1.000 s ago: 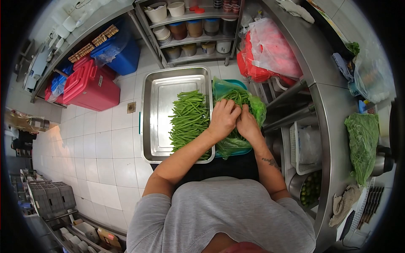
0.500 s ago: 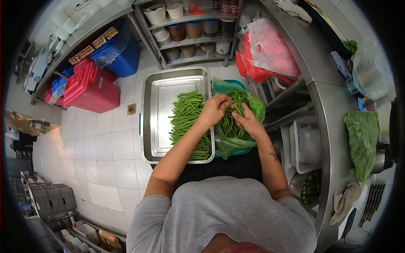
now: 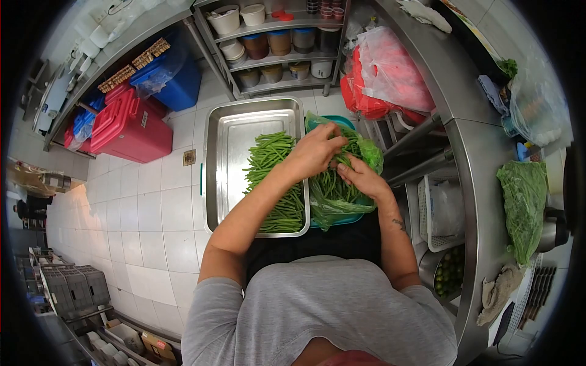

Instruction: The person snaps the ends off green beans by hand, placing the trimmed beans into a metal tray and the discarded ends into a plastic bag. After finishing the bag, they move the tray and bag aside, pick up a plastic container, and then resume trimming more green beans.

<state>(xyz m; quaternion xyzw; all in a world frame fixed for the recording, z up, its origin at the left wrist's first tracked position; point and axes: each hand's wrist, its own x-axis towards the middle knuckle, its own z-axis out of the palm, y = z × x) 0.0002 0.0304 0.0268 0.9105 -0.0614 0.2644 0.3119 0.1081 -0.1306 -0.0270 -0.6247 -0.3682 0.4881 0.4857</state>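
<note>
A heap of trimmed-looking green beans [image 3: 274,177] lies along the right side of a deep steel tray [image 3: 223,165]. Beside it, a green plastic bag [image 3: 332,210] with more beans rests in a teal container [image 3: 351,218]. Over the bag, my left hand [image 3: 316,151] has its fingers bent down around beans, with the fingertips partly hidden. Close by on the right, my right hand [image 3: 364,180] pinches beans between thumb and fingers. The two hands nearly touch at the fingertips.
A steel rack [image 3: 274,61] with tubs stands ahead. On the left are a red bin [image 3: 137,131] and a blue bin [image 3: 174,85]. A steel counter [image 3: 482,158] runs along the right, holding a green bag of leaves [image 3: 523,207]. A drain [image 3: 189,157] sits in the tiled floor.
My left hand has lifted slightly and turned, its knuckles now higher and its fingers bent more. My right hand has shifted a little downward. The bean heap looks unchanged.
</note>
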